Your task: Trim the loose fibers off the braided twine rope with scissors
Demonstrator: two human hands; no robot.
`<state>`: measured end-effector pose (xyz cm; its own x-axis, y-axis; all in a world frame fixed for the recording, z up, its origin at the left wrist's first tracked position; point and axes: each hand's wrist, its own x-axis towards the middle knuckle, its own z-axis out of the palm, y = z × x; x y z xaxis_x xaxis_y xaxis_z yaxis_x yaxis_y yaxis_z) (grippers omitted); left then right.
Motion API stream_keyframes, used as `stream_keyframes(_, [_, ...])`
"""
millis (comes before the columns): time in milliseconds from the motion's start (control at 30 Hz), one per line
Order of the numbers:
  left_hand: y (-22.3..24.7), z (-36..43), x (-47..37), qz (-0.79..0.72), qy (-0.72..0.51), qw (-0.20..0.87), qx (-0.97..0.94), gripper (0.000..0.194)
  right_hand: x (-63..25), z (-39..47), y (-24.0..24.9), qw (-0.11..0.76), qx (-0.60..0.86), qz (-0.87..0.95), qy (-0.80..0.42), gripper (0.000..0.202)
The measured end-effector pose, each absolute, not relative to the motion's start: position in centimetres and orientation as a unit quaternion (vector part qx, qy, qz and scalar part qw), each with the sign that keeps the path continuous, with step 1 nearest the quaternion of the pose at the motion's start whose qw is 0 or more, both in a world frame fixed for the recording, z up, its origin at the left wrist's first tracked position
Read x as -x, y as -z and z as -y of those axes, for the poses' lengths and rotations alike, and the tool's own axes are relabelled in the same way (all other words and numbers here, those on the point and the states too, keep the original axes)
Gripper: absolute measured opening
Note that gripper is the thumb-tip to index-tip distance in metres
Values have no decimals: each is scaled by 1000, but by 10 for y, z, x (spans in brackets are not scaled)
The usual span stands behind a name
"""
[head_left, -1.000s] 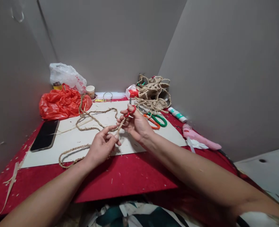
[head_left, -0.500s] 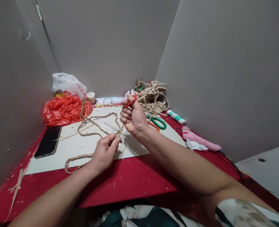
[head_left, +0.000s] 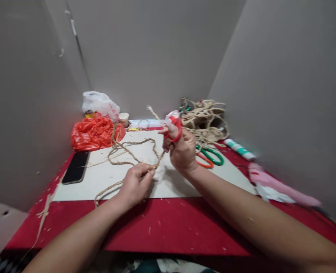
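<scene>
A braided straw rope (head_left: 133,141) lies in loose loops over the white board (head_left: 99,189). My left hand (head_left: 136,182) pinches this rope between thumb and fingers, just above the board. Up and to the right, my right hand (head_left: 182,148) is closed, with red-handled scissors (head_left: 177,131) looped on its fingers; their blades are hard to make out. The rope runs from my left hand up to my right hand, and a frayed rope end (head_left: 153,112) sticks out beyond the right fingers. How those fingers hold the rope is partly hidden.
Behind my right hand lies a heap of braided rope (head_left: 206,117). Green-handled scissors (head_left: 215,156) and an orange handle (head_left: 206,162) rest nearby. At the left are a phone (head_left: 76,167), a red plastic bag (head_left: 92,132) and a paper cup (head_left: 124,118). A pink tool (head_left: 281,185) lies right.
The view has swung left, so everything appears further right. My right hand has turned, and a rope end now shows past its fingers. My left hand still pinches the rope.
</scene>
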<state>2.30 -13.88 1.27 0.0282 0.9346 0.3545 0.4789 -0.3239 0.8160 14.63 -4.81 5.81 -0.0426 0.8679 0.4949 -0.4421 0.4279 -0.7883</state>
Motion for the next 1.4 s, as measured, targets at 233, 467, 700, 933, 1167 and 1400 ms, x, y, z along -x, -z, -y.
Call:
stream_keyframes(233, [-10,133,-22,-527,-454,528,-486,19,-170,23,-41,455,403,639,-472,47])
stream_keyframes(467, [-15,126,-19,-466,-484,660,-335,29,-218,56,-44,345,467,672,-460,43])
stream_keyframes(700, [-16,130,-22,-476,-500,624,-365,26,-226,92,-9,216,413,858,-216,29])
stream_keyframes(933, [-24,135,-27,-550,-477,527,-439,26,-227,93,-20,146,412,899,37,33])
stream_keyframes(1167, [-24,136,-29,-545,-467,548,-429,18,-224,90,-23,96,394,907,111,41])
stream_keyframes(1400, [-23,134,-30,-538,-476,573,-396,19,-223,86,-17,97,398,906,103,44])
